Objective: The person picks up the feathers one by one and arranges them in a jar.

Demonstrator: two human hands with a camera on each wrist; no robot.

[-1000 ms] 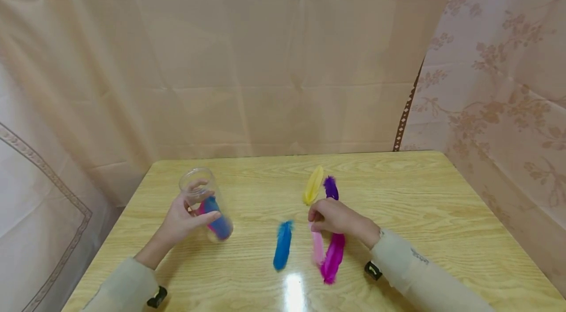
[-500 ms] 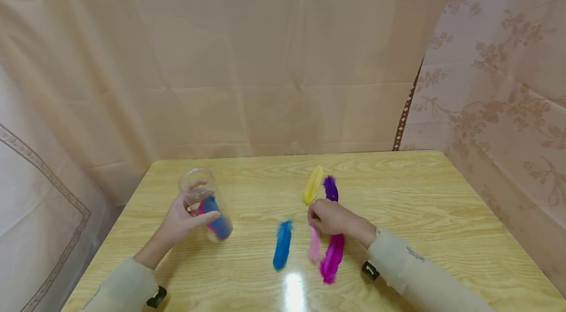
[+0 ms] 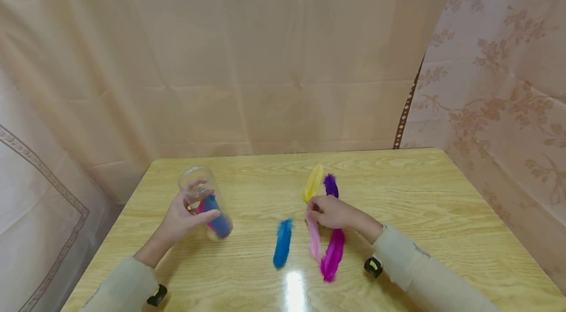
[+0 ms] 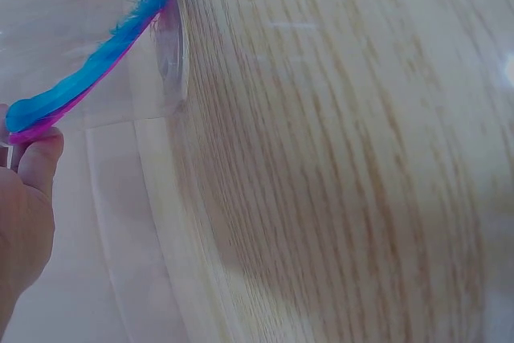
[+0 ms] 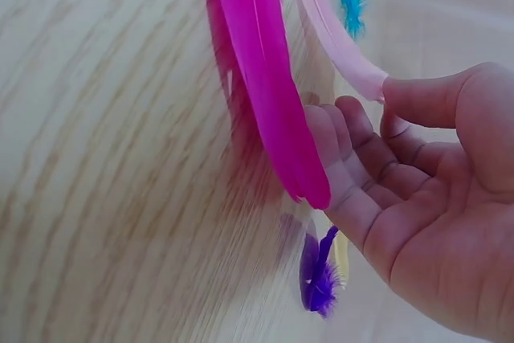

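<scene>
My left hand (image 3: 183, 216) grips a clear plastic cup (image 3: 196, 174), which stands on the left of the table. Inside the cup are a blue feather (image 4: 88, 76) and a magenta one pressed together. With thumb and fingertips, my right hand (image 3: 331, 211) pinches the upper end of a pale pink feather (image 5: 337, 38); its lower part hangs toward the table front. Beneath and beside that hand lies a magenta feather (image 5: 261, 70). A purple feather (image 3: 330, 185) shows just beyond the hand, its near end hidden. Past the fingertips lies a yellow feather (image 3: 313, 182).
A loose blue feather (image 3: 282, 244) lies on the wooden table (image 3: 247, 272) between the two hands. Behind the table hangs a beige curtain (image 3: 265, 66), and a patterned cloth (image 3: 508, 86) hangs on the right.
The pale pink feather has shifted slightly left, away from the magenta one, in my right hand's pinch. My left hand and the cup have stayed in place.
</scene>
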